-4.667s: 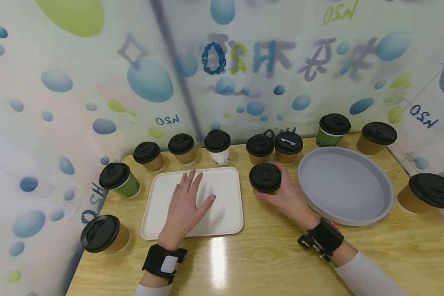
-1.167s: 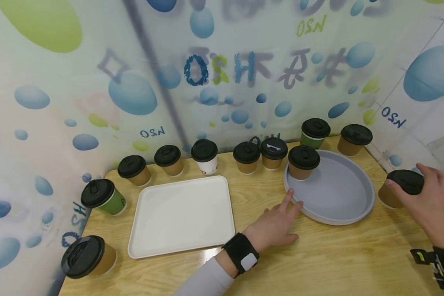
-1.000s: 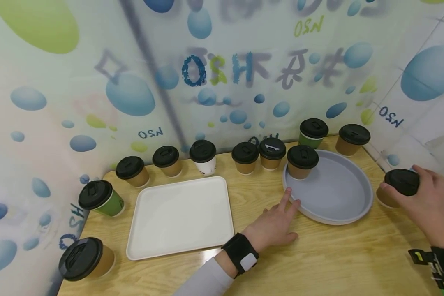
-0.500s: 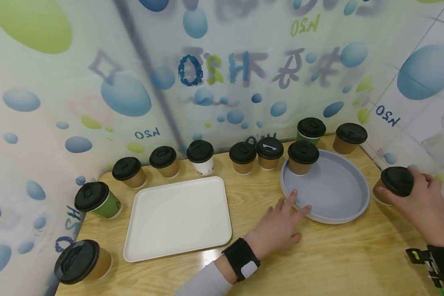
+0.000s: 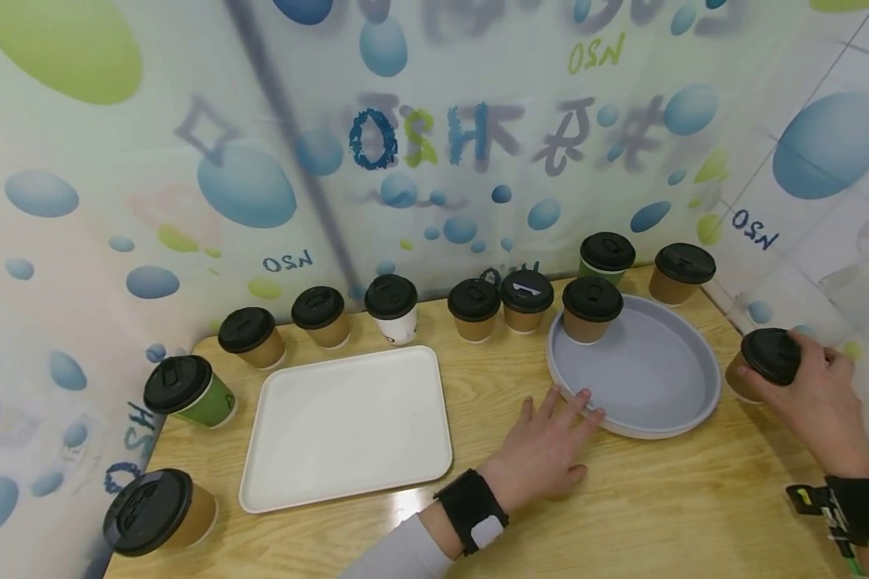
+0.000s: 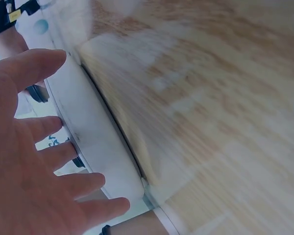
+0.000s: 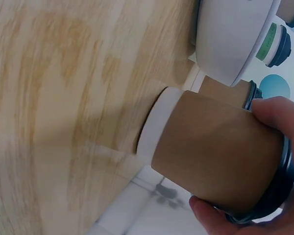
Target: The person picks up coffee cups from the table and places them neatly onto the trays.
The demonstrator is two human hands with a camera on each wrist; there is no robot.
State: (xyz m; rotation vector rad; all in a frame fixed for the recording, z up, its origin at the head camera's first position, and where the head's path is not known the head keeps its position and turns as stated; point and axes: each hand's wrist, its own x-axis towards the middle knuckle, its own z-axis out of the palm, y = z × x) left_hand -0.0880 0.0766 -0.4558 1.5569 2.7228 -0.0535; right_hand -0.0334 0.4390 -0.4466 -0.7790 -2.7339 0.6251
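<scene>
At the table's right side, my right hand [image 5: 820,406] grips a brown paper coffee cup [image 7: 215,152] with a black lid, thumb on one side and fingers on the other. The cup is upright, its white base band right at the wooden table. My left hand [image 5: 539,452] is spread, with its fingertips at the near rim of a round grey tray [image 5: 659,386]. Another brown lidded cup [image 5: 590,320] stands inside that tray at its back left. In the left wrist view, the left hand's fingers [image 6: 44,127] lie loose along the tray's side wall.
A white rectangular tray [image 5: 348,434] lies left of centre. Along the back stand several lidded cups, including a white cup [image 5: 397,326] and a green cup [image 5: 607,256]. Another green cup [image 5: 206,400] and a large brown cup [image 5: 191,519] stand at left. Patterned sheets wall the table.
Since the earliest frame, a brown cup has come onto the round tray. My right hand has moved to the far-right cup and my left from above the white tray to the round one.
</scene>
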